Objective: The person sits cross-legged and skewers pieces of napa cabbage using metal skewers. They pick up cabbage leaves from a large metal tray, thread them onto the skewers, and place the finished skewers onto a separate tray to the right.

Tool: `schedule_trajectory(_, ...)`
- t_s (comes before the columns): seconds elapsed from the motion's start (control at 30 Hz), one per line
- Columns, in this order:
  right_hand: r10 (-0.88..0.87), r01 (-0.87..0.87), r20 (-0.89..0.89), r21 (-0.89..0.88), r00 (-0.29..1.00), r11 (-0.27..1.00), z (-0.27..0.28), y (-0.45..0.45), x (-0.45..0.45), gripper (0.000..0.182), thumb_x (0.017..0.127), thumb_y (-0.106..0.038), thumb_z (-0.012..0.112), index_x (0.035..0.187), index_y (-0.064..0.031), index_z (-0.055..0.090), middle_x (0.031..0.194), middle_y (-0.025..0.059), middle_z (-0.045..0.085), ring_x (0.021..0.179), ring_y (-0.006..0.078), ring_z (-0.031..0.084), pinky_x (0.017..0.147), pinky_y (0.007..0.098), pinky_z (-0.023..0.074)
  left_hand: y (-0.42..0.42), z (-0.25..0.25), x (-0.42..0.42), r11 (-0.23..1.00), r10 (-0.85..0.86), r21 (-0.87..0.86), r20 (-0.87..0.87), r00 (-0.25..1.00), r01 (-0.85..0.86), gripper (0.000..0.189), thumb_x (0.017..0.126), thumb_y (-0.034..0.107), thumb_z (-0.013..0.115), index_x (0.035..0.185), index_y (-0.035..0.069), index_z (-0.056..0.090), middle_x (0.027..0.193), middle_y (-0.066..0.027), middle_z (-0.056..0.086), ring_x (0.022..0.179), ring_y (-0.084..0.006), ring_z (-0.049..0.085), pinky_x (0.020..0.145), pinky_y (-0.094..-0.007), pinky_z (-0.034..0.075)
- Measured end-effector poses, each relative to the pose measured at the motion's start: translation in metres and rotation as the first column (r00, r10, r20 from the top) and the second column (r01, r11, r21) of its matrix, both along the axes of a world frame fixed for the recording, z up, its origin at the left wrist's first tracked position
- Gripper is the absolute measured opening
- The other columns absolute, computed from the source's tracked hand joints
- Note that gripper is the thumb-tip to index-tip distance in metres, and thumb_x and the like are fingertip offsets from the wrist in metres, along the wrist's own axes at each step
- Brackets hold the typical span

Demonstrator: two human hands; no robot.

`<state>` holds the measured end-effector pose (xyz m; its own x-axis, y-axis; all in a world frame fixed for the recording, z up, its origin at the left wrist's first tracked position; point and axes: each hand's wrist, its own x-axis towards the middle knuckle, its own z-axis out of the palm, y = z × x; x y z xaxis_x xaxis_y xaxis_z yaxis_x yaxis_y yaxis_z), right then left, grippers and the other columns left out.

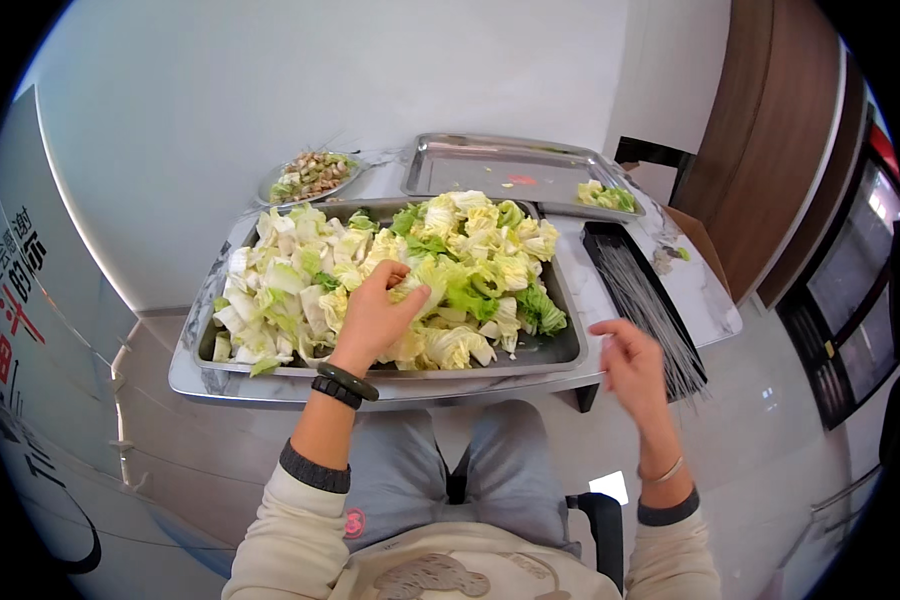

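Note:
Cut napa cabbage pieces [270, 277], white on the left and yellow-green on the right, heap up in a deep metal tray [574, 330]. Over the middle of the heap is my left hand [379, 311], thumb and fingers curled at a pale green leaf; whether they grip it cannot be told. My right hand [631, 364] hovers off the tray's right side, near a black narrow tray [607, 281] of thin metal skewers [645, 322]. Its thumb and forefinger are close together, slightly blurred, and whether something thin is between them is unclear.
A shallow metal tray [487, 180] stands behind, with a few leaf pieces [606, 196] at its right corner. A plate [266, 193] of skewered food [315, 176] is at the back left. Scraps [671, 256] lie on the marble-patterned table [712, 311]. A chair armrest [604, 532] is beside my lap.

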<state>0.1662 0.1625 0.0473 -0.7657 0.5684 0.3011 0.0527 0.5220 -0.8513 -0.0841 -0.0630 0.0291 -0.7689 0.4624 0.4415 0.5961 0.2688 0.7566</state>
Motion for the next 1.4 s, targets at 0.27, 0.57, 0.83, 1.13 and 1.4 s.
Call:
schedule_trajectory(0.27,0.331,-0.319,-0.009,-0.29,0.944,0.902,-0.027,-0.077,-0.025,0.026,0.092,-0.002,0.05,0.113,-0.0069,0.063,0.058,-0.0011,0.055,0.048,0.0045,0.049,0.047,0.0222,0.0407,-0.017,0.019,-0.015,0.805,-0.341,0.593,0.511,0.789,-0.036,0.043,0.097,0.023,0.059,0.132,0.002,0.048,0.117,-0.0063,0.059,0.098,-0.0157,0.061,0.081,-0.0363,0.054)
schedule_trajectory(0.57,0.311,-0.315,-0.046,-0.156,0.949,0.936,-0.04,-0.09,-0.019,0.028,0.089,0.002,0.054,0.113,-0.0053,0.065,0.06,0.0018,0.049,0.053,0.0069,0.045,0.052,0.0233,0.0399,-0.02,0.007,-0.031,0.722,-0.342,0.684,0.486,0.805,-0.106,0.048,0.095,0.022,0.062,0.136,0.001,0.047,0.122,-0.0066,0.054,0.101,-0.0126,0.056,0.079,-0.033,0.057)
schedule_trajectory(0.83,0.279,-0.278,-0.011,-0.115,0.96,0.954,-0.046,-0.092,-0.017,0.027,0.088,0.001,0.054,0.113,-0.0055,0.065,0.062,0.0053,0.052,0.054,0.0093,0.044,0.053,0.0246,0.0404,-0.024,0.002,-0.03,0.857,-0.213,0.516,0.351,0.912,0.001,0.051,0.088,0.011,0.069,0.135,0.004,0.051,0.124,-0.0054,0.054,0.097,-0.01,0.056,0.074,-0.0223,0.052)
schedule_trajectory(1.13,0.26,-0.259,0.086,-0.025,0.962,0.966,-0.033,-0.082,-0.013,0.025,0.09,-0.002,0.055,0.114,-0.0056,0.064,0.067,0.0117,0.061,0.05,0.0181,0.049,0.053,0.0286,0.0427,-0.031,0.007,-0.026,0.981,0.094,0.19,-0.317,0.944,-0.033,0.061,0.077,0.004,0.075,0.134,0.011,0.053,0.11,-0.0079,0.06,0.087,-0.0203,0.058,0.07,-0.0299,0.049)
schedule_trajectory(1.4,0.255,-0.255,0.013,0.099,0.967,0.962,-0.024,-0.085,-0.022,0.023,0.092,-0.004,0.055,0.114,-0.0062,0.064,0.071,0.0198,0.06,0.056,0.0339,0.057,0.054,0.0363,0.0447,-0.028,0.018,-0.009,0.975,0.129,0.204,-0.172,0.977,-0.092,0.039,0.079,0.005,0.075,0.114,0.007,0.058,0.106,-0.0078,0.061,0.084,-0.019,0.059,0.07,-0.028,0.049)
